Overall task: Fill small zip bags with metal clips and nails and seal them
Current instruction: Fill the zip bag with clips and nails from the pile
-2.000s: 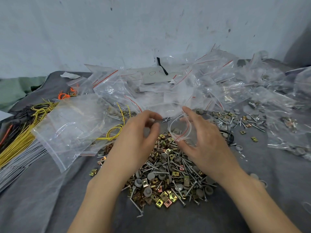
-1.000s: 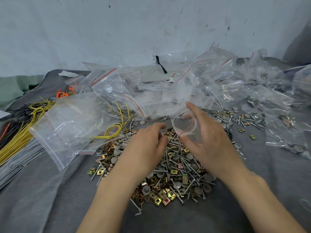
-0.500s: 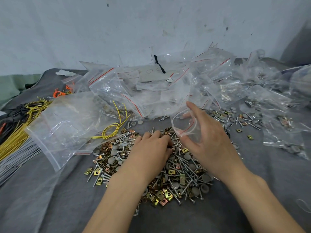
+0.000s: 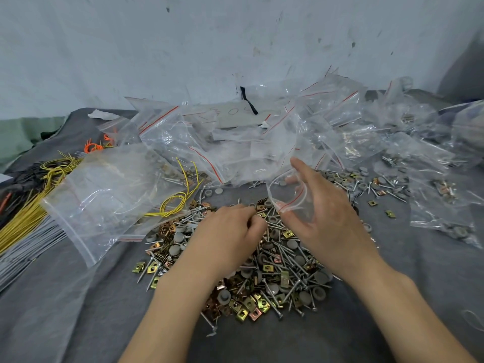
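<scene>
head | left hand [image 4: 230,231] curled on pile [image 4: 277,286] | right hand [image 4: 331,221] pinches zip bag [image 4: 289,196]

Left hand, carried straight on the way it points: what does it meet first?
Probably the small clear zip bag with red seal line that the right hand holds, just beyond the left hand; depth is unclear.

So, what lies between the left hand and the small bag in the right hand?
In the head view, only loose nails and clips lie between the left hand and the small bag, which the right hand pinches open.
</scene>
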### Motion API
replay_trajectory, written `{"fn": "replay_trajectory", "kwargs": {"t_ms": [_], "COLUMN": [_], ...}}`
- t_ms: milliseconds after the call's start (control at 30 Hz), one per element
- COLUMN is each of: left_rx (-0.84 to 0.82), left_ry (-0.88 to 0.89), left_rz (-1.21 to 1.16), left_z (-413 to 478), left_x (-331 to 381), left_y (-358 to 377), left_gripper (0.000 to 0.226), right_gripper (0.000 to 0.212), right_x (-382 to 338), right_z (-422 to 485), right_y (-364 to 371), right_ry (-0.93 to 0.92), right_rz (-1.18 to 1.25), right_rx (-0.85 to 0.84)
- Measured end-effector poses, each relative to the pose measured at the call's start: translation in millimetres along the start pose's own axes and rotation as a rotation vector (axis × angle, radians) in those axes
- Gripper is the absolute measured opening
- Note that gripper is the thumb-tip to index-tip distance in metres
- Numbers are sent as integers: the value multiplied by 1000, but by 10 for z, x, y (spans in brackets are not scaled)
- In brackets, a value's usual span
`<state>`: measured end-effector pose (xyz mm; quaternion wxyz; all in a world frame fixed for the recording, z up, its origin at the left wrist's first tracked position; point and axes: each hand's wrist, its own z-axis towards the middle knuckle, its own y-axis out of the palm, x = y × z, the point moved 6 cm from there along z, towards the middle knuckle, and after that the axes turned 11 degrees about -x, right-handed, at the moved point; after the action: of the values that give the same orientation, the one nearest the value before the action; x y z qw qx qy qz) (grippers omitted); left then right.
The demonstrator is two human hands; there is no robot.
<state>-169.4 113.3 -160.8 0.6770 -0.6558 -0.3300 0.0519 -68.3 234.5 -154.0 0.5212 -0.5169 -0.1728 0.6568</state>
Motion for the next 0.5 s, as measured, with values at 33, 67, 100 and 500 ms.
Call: {"fn": "replay_trajectory", "kwargs": {"t_ms": [33,67,100,500], "left_rx": [-1,-6,-12,-10], "left_ry": [-6,-11,-12,41], "left_rz": [-11,-19,-24,3], "left_z": [1,1,0,25], "left_x": [-14,-30,-45,-139], "left_y": [-7,-8,-7,4], "left_gripper": [33,33,33,21], "right_gripper": [72,72,72,73], "right_x": [2,5,7,-2], "right_z": [-1,-1,-3,-17], "right_y": [0,-1,-3,-80], "right_ry": [1,3,4,26], "right_rz": [-1,-3,-6,22], "right_rx": [-1,0,2,11]}}
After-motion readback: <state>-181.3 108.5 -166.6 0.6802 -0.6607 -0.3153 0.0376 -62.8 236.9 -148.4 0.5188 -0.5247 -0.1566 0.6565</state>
